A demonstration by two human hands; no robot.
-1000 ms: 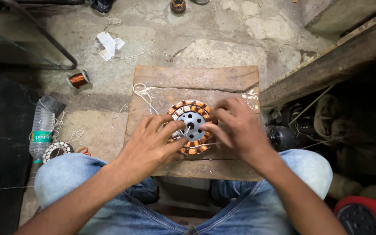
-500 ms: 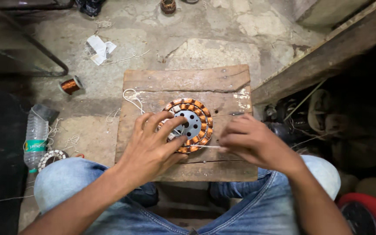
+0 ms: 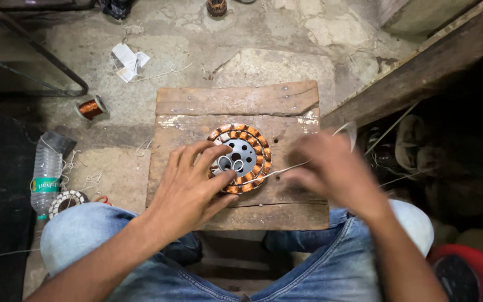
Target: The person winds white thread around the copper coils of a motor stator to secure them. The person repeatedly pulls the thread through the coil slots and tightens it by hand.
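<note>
Head view, right hand (image 3: 331, 173) now drawn rightward, thread (image 3: 286, 169) pulled taut

We see bare board (image 3: 236, 100) beyond the stator (image 3: 241, 157); rightward a wooden beam (image 3: 420, 67) crowds in, perhaps closely.

Clear plastic bottle (image 3: 46, 173) lying at left on the floor, green-and-white label (image 3: 41, 185) around it

The floor is cracked, dusty grey concrete (image 3: 286, 50), dimly lit. A dark curved metal rod (image 3: 46, 59) crosses the far left, and a rough wooden beam (image 3: 420, 61) runs diagonally on the right, with deep shadow beyond it.
</note>
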